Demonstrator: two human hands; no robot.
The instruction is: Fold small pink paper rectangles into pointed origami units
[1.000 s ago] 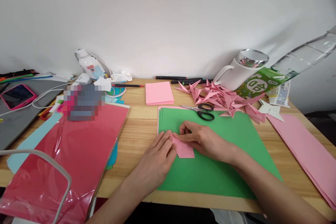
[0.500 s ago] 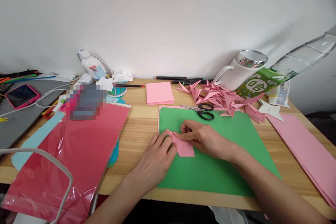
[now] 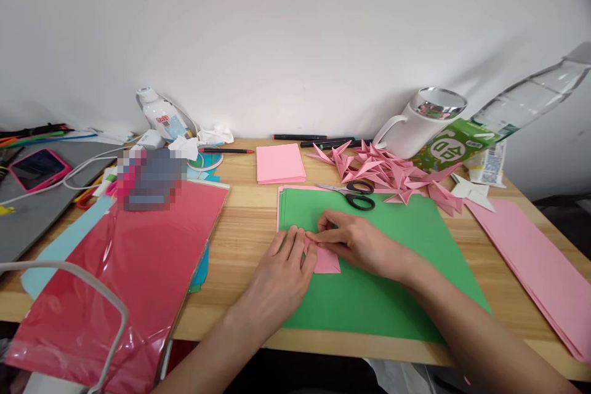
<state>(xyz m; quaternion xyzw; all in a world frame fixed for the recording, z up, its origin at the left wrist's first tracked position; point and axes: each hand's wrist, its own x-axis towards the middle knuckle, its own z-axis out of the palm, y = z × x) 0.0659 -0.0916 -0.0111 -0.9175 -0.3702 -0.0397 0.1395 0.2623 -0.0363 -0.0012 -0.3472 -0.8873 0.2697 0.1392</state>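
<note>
A small folded pink paper point(image 3: 327, 261) lies on a green sheet point(image 3: 397, 271) at the middle of the wooden desk. My left hand point(image 3: 281, 274) rests flat on the paper's left part, fingers stretched out and pressing down. My right hand point(image 3: 353, 240) pinches the paper's upper edge with thumb and forefinger, its other fingers curled. Most of the paper is hidden under the two hands.
Black scissors point(image 3: 353, 193) lie at the green sheet's far edge. Behind them are a pile of folded pink pieces point(image 3: 388, 171), a pink paper stack point(image 3: 279, 164), markers and a white jug point(image 3: 422, 120). Red sheets in plastic point(image 3: 133, 258) lie left, pink sheets point(image 3: 540, 265) right.
My left hand has slid right and further onto the pink paper, covering more of it. My right hand has stayed at the paper's upper edge.
</note>
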